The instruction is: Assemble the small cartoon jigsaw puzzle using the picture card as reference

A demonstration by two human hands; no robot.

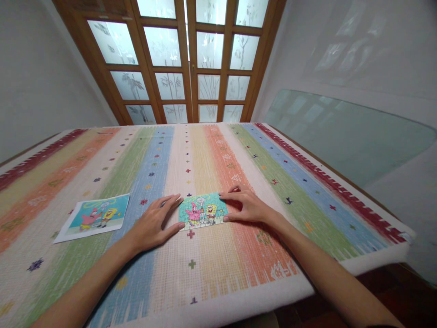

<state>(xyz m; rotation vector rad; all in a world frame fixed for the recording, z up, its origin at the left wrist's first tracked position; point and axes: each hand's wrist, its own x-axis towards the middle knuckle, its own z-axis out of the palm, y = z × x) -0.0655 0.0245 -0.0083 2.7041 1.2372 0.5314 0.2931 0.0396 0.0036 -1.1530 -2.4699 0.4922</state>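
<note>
An assembled jigsaw puzzle (202,209) with cartoon figures on a turquoise ground lies flat on the striped tablecloth (218,255). My left hand (155,222) holds its left edge, fingertips at the far corner and thumb at the near one. On the opposite side, my right hand (247,205) grips the right edge the same way, thumb near and index finger far. Piece seams run all across the picture, and its outer corners are partly covered by my fingertips. To the left of my left hand lies a printed paper (94,216) bearing a similar cartoon picture.
The cloth-covered table reaches to wooden doors with frosted glass panes (167,45). A pale wall (375,59) with a greenish glass-like panel (341,136) stands along the right. The table's near edge (259,300) runs below my forearms, with dark floor (389,291) beyond it.
</note>
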